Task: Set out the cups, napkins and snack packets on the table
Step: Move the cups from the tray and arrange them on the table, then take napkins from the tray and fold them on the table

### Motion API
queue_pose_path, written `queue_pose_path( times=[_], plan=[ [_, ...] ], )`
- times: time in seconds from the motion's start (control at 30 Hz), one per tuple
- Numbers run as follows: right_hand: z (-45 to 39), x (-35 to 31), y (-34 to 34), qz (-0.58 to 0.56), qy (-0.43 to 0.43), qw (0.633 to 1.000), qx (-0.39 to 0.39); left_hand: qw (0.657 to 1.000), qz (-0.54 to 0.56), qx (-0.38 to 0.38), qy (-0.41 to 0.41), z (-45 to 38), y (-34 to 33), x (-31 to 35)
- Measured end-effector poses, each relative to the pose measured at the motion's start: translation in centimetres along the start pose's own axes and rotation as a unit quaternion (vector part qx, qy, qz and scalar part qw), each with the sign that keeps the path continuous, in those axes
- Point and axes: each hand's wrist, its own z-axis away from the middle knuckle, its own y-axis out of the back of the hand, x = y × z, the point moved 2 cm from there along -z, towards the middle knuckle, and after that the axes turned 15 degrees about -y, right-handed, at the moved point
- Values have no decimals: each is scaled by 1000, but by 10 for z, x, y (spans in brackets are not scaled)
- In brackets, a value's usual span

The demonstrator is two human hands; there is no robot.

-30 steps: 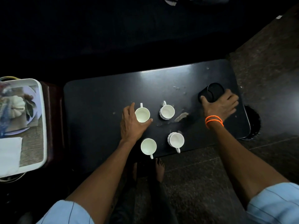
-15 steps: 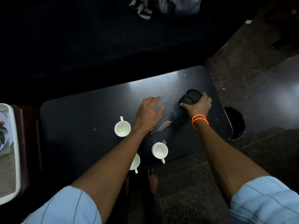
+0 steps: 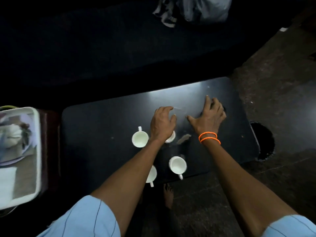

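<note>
Four white cups stand on the black table. One cup is left of my left wrist, one shows partly under that wrist, one stands near the front edge, and one is half hidden by my left forearm. My left hand hovers past the cups, its fingers curled and apart, holding nothing. My right hand, with orange bands at the wrist, lies spread over a dark round object that it mostly hides. White napkins lie on the tray at the left.
A white tray on a dark stool at the left holds a plate and a white bundle. Crumpled cloth lies on the dark surface behind the table. A round dark opening is in the floor at the right. My bare foot shows below the table's edge.
My left hand left the far-left cup and moved right and farther out over the table. My right hand went from gripping the dark round object to lying spread over it.
</note>
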Motion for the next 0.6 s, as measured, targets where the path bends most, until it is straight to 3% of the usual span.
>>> queue_pose_path(
  times=[0.2, 0.37, 0.5, 0.6],
  plan=[
    [79, -135, -22, -16, 168, 980, -103, 992, -24, 98, 73, 39, 113, -78],
    [175, -251, -40, -23, 324, 924, -202, 966, -54, 207, 147, 99, 218, -149],
    [259, -324, -58, -44, 421, 861, -282, 920, -89, 300, 236, 166, 292, -208],
    [321, -366, -71, -61, 443, 818, -360, 857, -128, 380, 324, 226, 337, -248]
  ],
)
